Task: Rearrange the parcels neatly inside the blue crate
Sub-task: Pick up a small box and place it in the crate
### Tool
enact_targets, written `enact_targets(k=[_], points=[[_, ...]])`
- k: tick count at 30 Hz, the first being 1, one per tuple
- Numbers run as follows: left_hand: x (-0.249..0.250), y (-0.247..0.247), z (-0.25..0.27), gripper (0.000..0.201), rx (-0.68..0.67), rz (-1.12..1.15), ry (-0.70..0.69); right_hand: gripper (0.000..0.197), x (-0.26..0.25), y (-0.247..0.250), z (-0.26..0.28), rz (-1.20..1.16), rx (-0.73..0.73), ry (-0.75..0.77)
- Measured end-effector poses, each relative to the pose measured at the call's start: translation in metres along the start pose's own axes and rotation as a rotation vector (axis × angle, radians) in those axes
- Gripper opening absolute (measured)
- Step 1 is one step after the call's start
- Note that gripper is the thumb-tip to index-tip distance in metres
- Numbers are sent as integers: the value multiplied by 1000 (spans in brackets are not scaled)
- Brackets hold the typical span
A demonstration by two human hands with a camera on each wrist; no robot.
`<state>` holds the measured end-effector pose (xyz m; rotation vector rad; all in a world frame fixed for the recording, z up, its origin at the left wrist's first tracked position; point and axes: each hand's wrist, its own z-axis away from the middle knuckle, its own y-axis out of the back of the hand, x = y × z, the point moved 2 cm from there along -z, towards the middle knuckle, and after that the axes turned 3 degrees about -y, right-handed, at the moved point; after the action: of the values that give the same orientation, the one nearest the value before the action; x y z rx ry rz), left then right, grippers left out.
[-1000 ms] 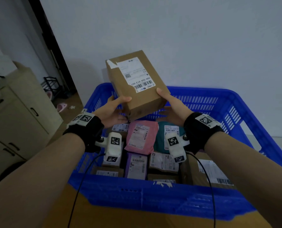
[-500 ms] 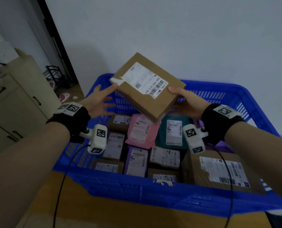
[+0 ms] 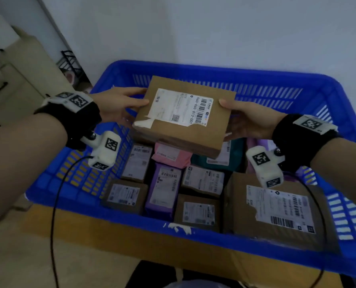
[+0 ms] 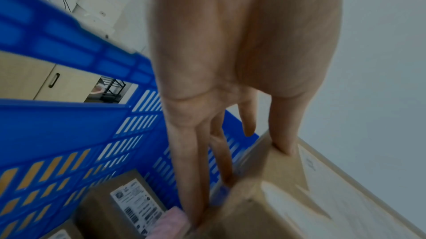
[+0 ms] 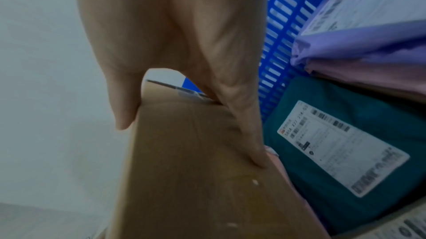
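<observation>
Holding a brown box (image 3: 183, 119) over the far half of the blue crate (image 3: 214, 69) — label up, above the pink parcel (image 3: 171, 155) and teal parcel (image 3: 231, 161).

Left hand (image 3: 119, 102) and right hand (image 3: 249, 119) each clamp an opposite short end, thumb on top, fingers beneath. It looks a stiff cardboard carton, probably light — gripping the ends seems sound, since the taped faces may be slick.

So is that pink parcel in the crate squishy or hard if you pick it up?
Probably squishy: the pink parcel looks like a soft wrinkled bag, unlike the cardboard box held above it. It would likely flop and bend, and seems light. It shouldn't roll.
</observation>
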<state>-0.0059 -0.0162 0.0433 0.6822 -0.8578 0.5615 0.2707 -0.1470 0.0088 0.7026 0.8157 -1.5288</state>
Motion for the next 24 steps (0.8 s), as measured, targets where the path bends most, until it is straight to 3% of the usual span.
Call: enact_targets(k=[5,16,20,24], points=[[-17,-1,-18,59,-30,-16,73,46,8,-1,-10,-13,-21,-64],[-29,-20,-48,63,-298,-149,217,35,36,-9,-14,43,132,-324],[-32,-28,-52,48,-348,-159,227,16,45,-11,-4,75,149,-375],[-34,-39,-49,29,-392,-186,222,13,53,-14,0,107,137,-465]])
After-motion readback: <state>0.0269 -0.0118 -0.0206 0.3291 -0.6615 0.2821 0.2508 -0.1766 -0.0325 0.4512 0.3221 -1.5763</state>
